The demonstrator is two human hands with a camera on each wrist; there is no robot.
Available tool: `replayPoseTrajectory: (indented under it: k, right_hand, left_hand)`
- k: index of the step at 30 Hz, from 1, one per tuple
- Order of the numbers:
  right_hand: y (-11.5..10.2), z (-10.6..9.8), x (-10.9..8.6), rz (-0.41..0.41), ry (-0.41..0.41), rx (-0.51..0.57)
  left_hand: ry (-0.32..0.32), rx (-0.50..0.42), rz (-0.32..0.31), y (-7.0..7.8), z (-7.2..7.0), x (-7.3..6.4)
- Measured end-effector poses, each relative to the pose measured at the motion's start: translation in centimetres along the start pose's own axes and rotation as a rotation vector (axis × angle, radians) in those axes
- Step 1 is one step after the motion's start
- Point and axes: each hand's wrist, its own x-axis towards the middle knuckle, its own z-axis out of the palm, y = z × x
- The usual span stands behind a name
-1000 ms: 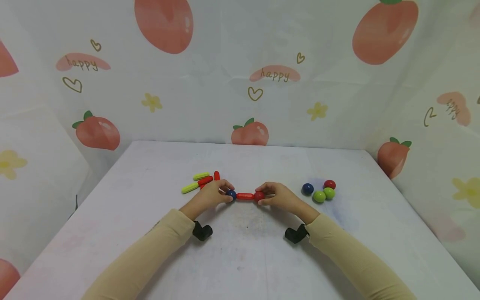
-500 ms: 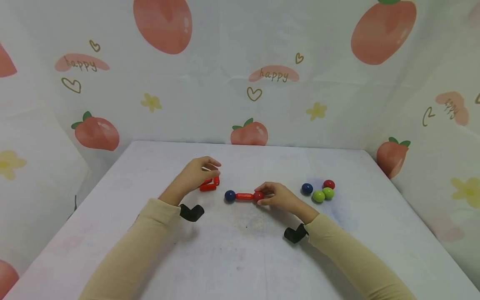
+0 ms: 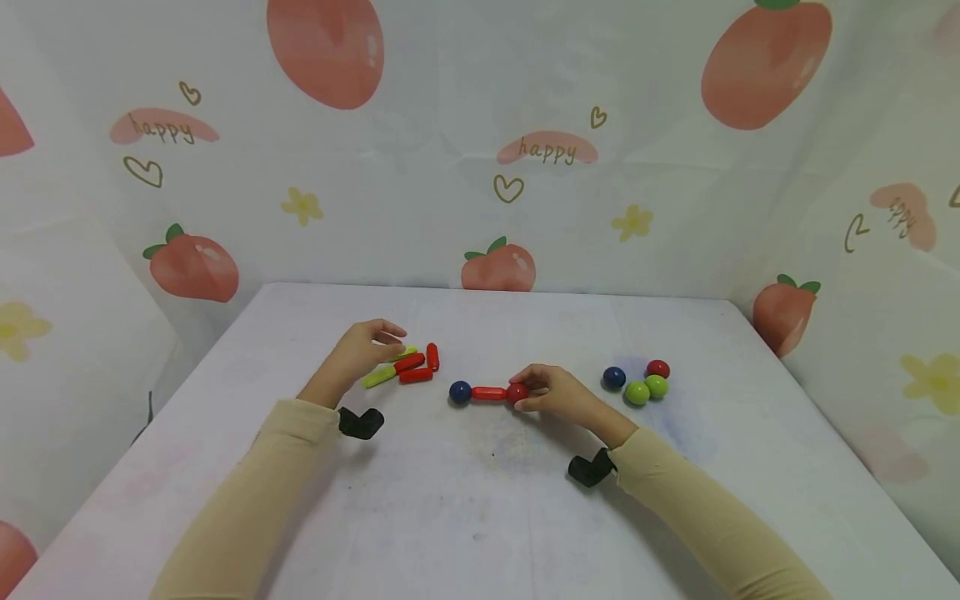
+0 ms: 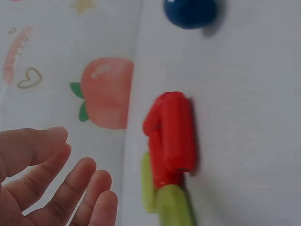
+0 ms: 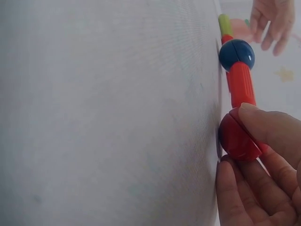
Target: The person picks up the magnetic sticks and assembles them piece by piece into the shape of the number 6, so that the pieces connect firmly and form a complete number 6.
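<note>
My right hand [image 3: 558,396] pinches a red ball [image 5: 237,136] between thumb and fingers. A red rod [image 3: 489,393] runs from that ball to a blue ball [image 3: 460,392], the three forming a straight line on the table. Over the rod pile at the left, my left hand [image 3: 365,350] hovers with relaxed fingers and holds nothing. Below it lie red rods [image 4: 178,136] and yellow-green rods [image 4: 174,205], close together. In the head view the left fingers overlap the farther yellow-green rod [image 3: 408,352].
At the right of the table [image 3: 480,500] sit a loose blue ball [image 3: 614,378], a red ball [image 3: 657,368] and two green balls [image 3: 637,393]. A patterned curtain [image 3: 420,167] stands behind the table. Each wrist wears a black camera mount [image 3: 362,423].
My left hand has let go of the blue ball and moved left to above the rods. The right hand keeps its place on the red ball.
</note>
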Motion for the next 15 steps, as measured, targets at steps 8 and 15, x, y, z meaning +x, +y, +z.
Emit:
replayPoseTrajectory:
  k: [8,15]
  right_hand:
    - [0.1,0.0,0.1,0.007,0.001,-0.002]
    - [0.2,0.0,0.1,0.007,-0.002,0.002]
  left_hand:
    - [-0.049,0.115,0.021,-1.3,1.7,0.9]
    - [-0.082,0.119,0.027,-2.1,2.6,1.3]
